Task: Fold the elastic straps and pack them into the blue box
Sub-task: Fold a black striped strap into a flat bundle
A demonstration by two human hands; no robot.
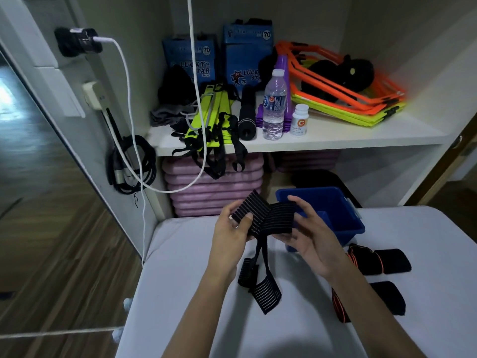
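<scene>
Both hands' fingers (249, 217) pinch a ribbed black strap (265, 219).

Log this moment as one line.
left hand: grips strap | right hand: grips strap | blue box: behind | fold: underway

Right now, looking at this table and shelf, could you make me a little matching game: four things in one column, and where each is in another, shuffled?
Things:
1. ribbed black strap
2. blue box
3. water bottle
4. orange-edged straps

Places:
A. standing on the white shelf
B. lying on the table, at the right
C. held in both hands
D. at the table's far edge, behind the hands

Pairs: 1-C, 2-D, 3-A, 4-B
</scene>
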